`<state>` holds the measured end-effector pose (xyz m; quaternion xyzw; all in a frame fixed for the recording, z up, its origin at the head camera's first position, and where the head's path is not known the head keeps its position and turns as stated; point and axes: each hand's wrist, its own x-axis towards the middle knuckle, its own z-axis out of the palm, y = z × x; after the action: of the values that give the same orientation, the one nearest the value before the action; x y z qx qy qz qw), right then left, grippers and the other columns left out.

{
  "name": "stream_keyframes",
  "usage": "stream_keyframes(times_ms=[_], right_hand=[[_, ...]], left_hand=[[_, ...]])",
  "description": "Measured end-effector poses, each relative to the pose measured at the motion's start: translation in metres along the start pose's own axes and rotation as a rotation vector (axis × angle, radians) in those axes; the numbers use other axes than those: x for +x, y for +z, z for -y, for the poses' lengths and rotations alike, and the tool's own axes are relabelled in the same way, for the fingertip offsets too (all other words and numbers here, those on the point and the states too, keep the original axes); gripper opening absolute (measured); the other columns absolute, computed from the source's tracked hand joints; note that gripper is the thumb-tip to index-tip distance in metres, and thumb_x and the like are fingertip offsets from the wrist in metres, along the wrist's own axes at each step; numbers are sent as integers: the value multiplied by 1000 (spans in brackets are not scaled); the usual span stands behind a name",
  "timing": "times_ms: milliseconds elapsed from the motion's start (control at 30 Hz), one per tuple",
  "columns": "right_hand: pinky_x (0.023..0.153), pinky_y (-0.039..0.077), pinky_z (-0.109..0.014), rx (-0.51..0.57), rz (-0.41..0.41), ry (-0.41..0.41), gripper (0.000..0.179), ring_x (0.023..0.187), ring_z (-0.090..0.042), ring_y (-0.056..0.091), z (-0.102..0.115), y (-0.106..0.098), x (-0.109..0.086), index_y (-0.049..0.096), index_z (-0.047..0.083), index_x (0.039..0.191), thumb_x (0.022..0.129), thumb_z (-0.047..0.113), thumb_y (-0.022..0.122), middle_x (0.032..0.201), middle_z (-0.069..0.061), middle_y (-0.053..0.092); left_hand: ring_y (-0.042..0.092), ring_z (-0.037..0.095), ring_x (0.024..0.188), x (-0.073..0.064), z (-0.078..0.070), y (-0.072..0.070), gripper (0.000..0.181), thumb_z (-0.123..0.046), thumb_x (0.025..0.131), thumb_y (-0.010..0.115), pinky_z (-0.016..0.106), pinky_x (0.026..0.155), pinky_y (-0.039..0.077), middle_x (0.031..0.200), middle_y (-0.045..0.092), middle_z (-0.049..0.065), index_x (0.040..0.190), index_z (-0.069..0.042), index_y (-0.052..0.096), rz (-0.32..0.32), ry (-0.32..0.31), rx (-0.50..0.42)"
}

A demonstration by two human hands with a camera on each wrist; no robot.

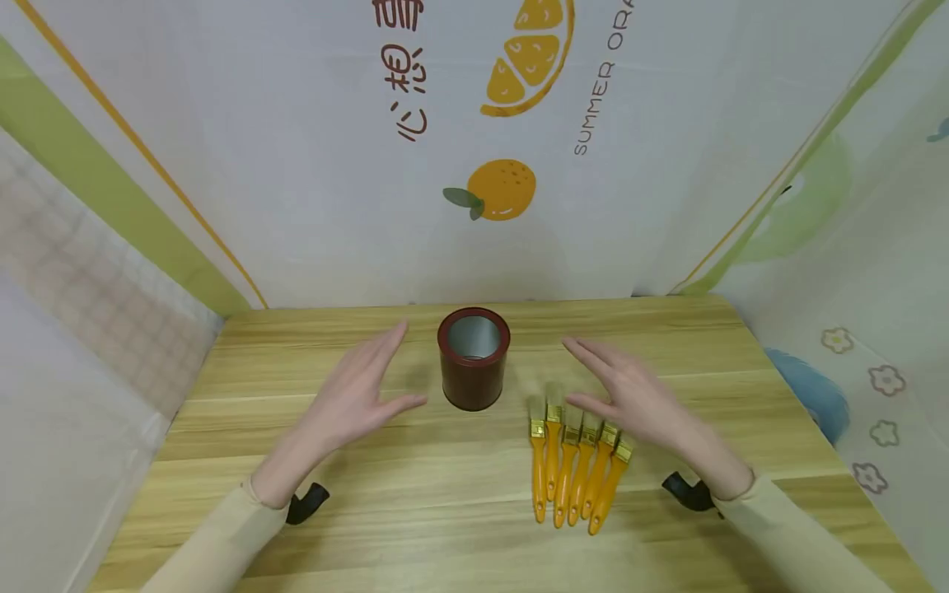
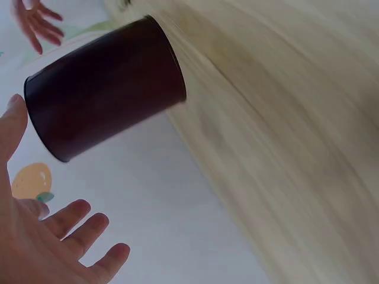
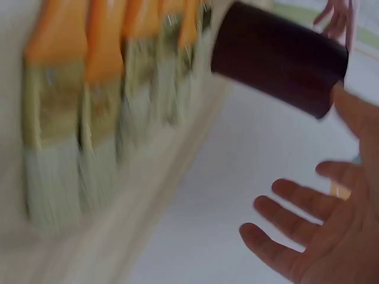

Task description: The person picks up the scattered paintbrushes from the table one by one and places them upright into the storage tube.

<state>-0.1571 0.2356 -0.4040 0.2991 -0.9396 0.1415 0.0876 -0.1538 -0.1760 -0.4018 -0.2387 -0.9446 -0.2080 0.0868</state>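
Note:
A dark red open-topped can (image 1: 474,380) stands upright on the wooden table, its inside silver. To its left, my left hand (image 1: 363,395) is held with thumb and fingers spread, holding nothing. My right hand (image 1: 630,395) is spread likewise on the other side of the can, over the bristle ends of several paintbrushes (image 1: 574,469). These brushes have orange handles and lie fanned side by side, bristles pointing away from me. In the left wrist view a gap shows between the left fingers (image 2: 89,236) and the can.
The wooden table (image 1: 415,511) reaches back to a white curtain (image 1: 334,206) printed with oranges and lettering. More printed cloth hangs at the left and right sides. Black straps (image 1: 307,502) show at both wrists.

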Motion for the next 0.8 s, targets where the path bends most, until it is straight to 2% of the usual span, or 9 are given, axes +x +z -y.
stream_keyframes(times_ms=[133,233,300,400,567,700,800], right_hand=[[98,58,-56,122,8,73,76,123,-38,65,10,12,-3,42,17,158,94,38,76,144,-17,61],[87,63,-47,234,35,140,69,115,-33,69,18,19,-4,44,18,157,96,32,74,141,-16,64],[81,64,-39,314,49,184,66,106,-28,72,22,23,-4,45,17,156,97,28,73,137,-15,66],[76,63,-30,405,67,239,64,97,-21,73,31,30,-3,48,12,154,96,24,74,132,-16,69],[68,59,-20,457,94,294,61,85,-10,72,46,42,-7,53,0,148,95,19,75,127,-18,71],[56,53,-19,458,102,353,62,68,-4,65,57,52,-10,54,-4,146,92,17,77,100,-11,77],[51,50,-18,428,93,397,65,59,-1,58,65,57,-11,54,-4,145,89,14,80,78,-3,72]], left_hand=[[40,38,151,12,-5,13,111,-57,85,78,61,121,34,167,37,8,167,-17,13,14,-48,-135],[37,36,153,20,-8,23,115,-53,85,80,65,120,35,168,36,4,167,-26,4,33,-105,-238],[34,35,155,25,-10,29,118,-51,85,82,66,120,35,169,33,2,166,-33,-2,46,-153,-319],[32,31,156,32,-11,37,121,-45,84,84,62,121,35,171,29,0,166,-32,-4,43,-194,-440],[30,22,157,43,-12,47,125,-38,82,88,50,125,35,170,30,-2,166,-27,-4,27,-161,-572],[31,21,157,49,-15,52,129,-37,80,90,50,125,35,168,32,1,166,-31,-7,14,-144,-610],[33,23,155,52,-17,54,131,-35,79,91,51,124,36,167,34,5,165,-32,-9,10,-157,-633]])
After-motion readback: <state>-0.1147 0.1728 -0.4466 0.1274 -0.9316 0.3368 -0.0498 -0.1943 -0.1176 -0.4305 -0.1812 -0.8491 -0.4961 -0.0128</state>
